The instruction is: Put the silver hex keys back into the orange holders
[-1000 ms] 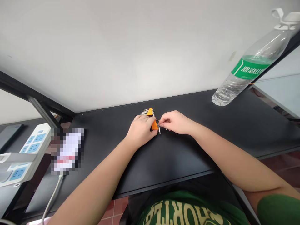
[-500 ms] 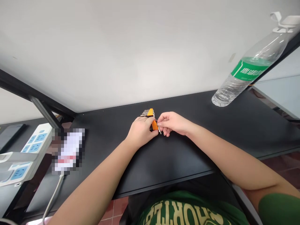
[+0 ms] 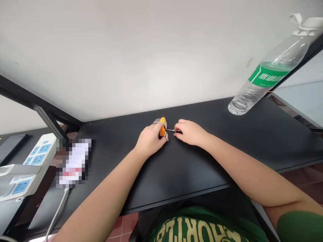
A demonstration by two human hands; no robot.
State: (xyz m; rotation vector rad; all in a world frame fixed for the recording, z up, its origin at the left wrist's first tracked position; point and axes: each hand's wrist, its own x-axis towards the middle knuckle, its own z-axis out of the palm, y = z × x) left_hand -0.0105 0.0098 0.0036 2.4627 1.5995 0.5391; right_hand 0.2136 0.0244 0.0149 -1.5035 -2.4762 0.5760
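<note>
My left hand (image 3: 149,139) is closed around an orange hex key holder (image 3: 162,131) on the black table. Several silver L-shaped keys stick out of the holder on both sides, their short bent ends facing right. My right hand (image 3: 188,131) pinches the outer end of one hex key (image 3: 170,130), whose shaft spans the gap between the holder and my fingertips. Whether that key's far end is still inside the holder I cannot tell. My left palm hides part of the holder.
A large water bottle with a green label (image 3: 268,74) stands at the back right by the wall. On the left lie a blurred phone (image 3: 73,161) with a white cable (image 3: 57,210) and a white power strip (image 3: 37,164). The table's front edge (image 3: 176,199) is close to my body.
My right hand has moved slightly right, away from the holder, drawing one hex key out along with it. My left hand keeps its grip, with the holder turned a little.
</note>
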